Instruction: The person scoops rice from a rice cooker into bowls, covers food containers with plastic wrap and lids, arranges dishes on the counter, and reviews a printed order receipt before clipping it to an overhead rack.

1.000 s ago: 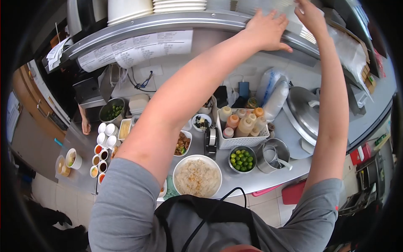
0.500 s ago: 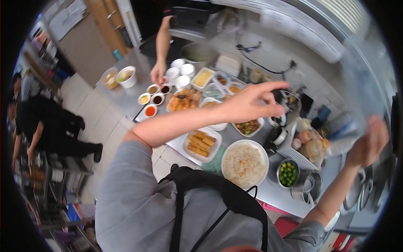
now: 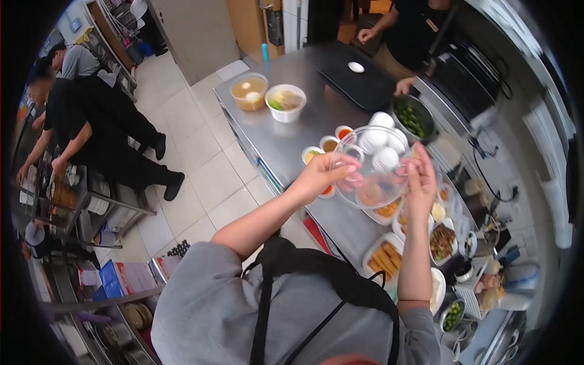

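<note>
A clear round plastic lid [image 3: 372, 182] is held above the steel counter between my two hands. My left hand [image 3: 331, 176] grips its left rim, and my right hand [image 3: 418, 176] pinches the right rim. Through the lid, stacked white cups [image 3: 385, 159] and part of a food tray show. Beyond my left hand stand a white bowl of food [image 3: 286, 102] and a clear container of broth [image 3: 249, 92], both uncovered. Small sauce cups [image 3: 329, 144] sit just past my left hand. Below the lid is a tray of fried rolls [image 3: 385, 258].
Across the counter a person in black [image 3: 420, 24] stands by a black tray [image 3: 353, 76]. Two people [image 3: 97, 115] work at shelves on the left. Bowls of green limes [image 3: 452, 316], a bottle basket [image 3: 477, 286] and a metal pot line the right side.
The view has swung left toward the soup containers. My hands came down from the overhead shelf and now meet on the clear lid, which was a blur at my right hand half a second ago.
</note>
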`<state>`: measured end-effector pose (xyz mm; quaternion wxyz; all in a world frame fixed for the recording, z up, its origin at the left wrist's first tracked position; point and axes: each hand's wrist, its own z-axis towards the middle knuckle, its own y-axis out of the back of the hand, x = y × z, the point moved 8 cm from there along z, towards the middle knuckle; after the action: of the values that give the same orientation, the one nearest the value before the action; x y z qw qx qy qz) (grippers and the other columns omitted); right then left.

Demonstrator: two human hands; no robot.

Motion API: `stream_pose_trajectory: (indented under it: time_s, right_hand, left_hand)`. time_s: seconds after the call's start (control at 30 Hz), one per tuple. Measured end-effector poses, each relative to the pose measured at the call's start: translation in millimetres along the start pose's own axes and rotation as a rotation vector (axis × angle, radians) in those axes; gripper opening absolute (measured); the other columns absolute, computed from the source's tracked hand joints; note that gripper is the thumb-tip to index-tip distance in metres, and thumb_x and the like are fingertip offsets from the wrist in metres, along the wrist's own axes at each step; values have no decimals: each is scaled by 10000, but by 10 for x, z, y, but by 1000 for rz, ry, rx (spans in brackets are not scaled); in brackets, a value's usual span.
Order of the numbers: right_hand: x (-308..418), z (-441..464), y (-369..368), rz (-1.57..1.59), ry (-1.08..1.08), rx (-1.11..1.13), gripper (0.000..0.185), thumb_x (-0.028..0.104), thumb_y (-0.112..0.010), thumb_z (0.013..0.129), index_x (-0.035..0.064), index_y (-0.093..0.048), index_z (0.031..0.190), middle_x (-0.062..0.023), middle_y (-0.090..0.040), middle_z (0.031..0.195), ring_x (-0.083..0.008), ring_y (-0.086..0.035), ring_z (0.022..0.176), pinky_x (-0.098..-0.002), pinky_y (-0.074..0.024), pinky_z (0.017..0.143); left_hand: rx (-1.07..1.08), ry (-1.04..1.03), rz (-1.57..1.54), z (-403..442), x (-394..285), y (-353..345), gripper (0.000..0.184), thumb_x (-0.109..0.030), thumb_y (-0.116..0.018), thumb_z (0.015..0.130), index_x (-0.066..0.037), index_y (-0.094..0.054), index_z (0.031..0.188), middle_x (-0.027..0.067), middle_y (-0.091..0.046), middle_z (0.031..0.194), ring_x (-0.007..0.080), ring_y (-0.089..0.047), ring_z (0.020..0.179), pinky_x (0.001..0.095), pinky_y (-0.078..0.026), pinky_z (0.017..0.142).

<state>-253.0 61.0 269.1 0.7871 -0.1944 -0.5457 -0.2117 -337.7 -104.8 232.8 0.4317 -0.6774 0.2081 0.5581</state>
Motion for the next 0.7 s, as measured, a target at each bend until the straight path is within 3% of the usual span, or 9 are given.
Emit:
stream_pose_trajectory:
  time_s: [0.07, 0.17, 0.27, 0.3, 0.4, 0.5, 0.6, 0.63, 0.7]
  right_hand:
    - [-616, 263, -462, 82, -150, -39, 320, 81, -471, 847, 5, -461, 1157, -58, -568, 875, -80, -514, 674, -201, -442, 568]
    - [-1406, 577, -1236, 80, -327, -39, 265, 100, -480, 848, 13, -505, 1097, -30, -554, 805, -69, -499, 641, -189, -430, 552]
    - [-2277, 596, -2151, 14, -560, 223, 300, 100, -464, 855, 60, -481, 1151, -9, -521, 744, -69, -479, 604, -194, -424, 541]
    - [-2497, 565, -2453, -4, -618, 299, 387, 53, -456, 834, 76, -419, 1219, -20, -523, 746, -83, -475, 609, -210, -416, 549]
    - [-3030, 602, -3103, -33, -652, 436, 435, 44, -444, 838, 61, -352, 1263, -16, -505, 753, -78, -460, 610, -199, -404, 548]
    - [-3217, 770, -3328, 6, -667, 399, 510, 30, -430, 833, 66, -252, 1309, -27, -497, 762, -83, -456, 614, -212, -399, 546]
    - [-3242, 865, -3277, 32, -689, 305, 506, 30, -431, 830, 65, -259, 1305, -26, -493, 760, -84, -455, 614, -211, -399, 547]
    - [-3184, 899, -3243, 36, -699, 200, 412, 58, -437, 843, 44, -359, 1247, -17, -489, 755, -80, -455, 612, -205, -396, 546]
    - [-3193, 1017, -3303, 55, -644, 190, 352, 78, -448, 848, 34, -413, 1195, -12, -489, 756, -78, -456, 612, -203, -396, 546]
  left_hand:
    - [-4, -24, -45, 21, -13, 718, 289, -184, -506, 841, 9, -494, 1055, 131, -597, 910, 197, -599, 803, 289, -482, 689]
    - [-395, -128, 126, -63, -253, 2114, 341, -251, -478, 854, -8, -486, 1094, 106, -578, 982, 178, -572, 868, 291, -472, 714]
    - [-651, -116, 207, -134, -324, 3357, 367, -298, -473, 853, -17, -504, 1086, 89, -567, 1018, 175, -548, 905, 302, -447, 756]
    - [-701, -110, 230, -100, -337, 3699, 386, -323, -471, 850, -20, -509, 1086, 84, -557, 1040, 176, -530, 938, 307, -434, 773]
    - [-788, -92, 290, 115, -317, 4532, 445, -381, -461, 843, -23, -504, 1103, 85, -531, 1093, 193, -488, 1010, 323, -399, 818]
    - [-839, -73, 326, 380, -345, 5066, 517, -438, -442, 836, -21, -480, 1140, 100, -494, 1153, 225, -444, 1077, 345, -364, 867]
    - [-832, -43, 331, 559, -325, 5362, 565, -469, -421, 836, -11, -457, 1164, 114, -462, 1197, 253, -409, 1121, 365, -340, 900]
    - [-816, -40, 336, 609, -326, 5413, 580, -476, -411, 837, -2, -448, 1170, 120, -450, 1212, 263, -395, 1136, 375, -330, 912]
    - [-788, -32, 303, 659, -285, 5448, 604, -494, -397, 836, 6, -442, 1171, 120, -444, 1217, 264, -387, 1143, 381, -323, 918]
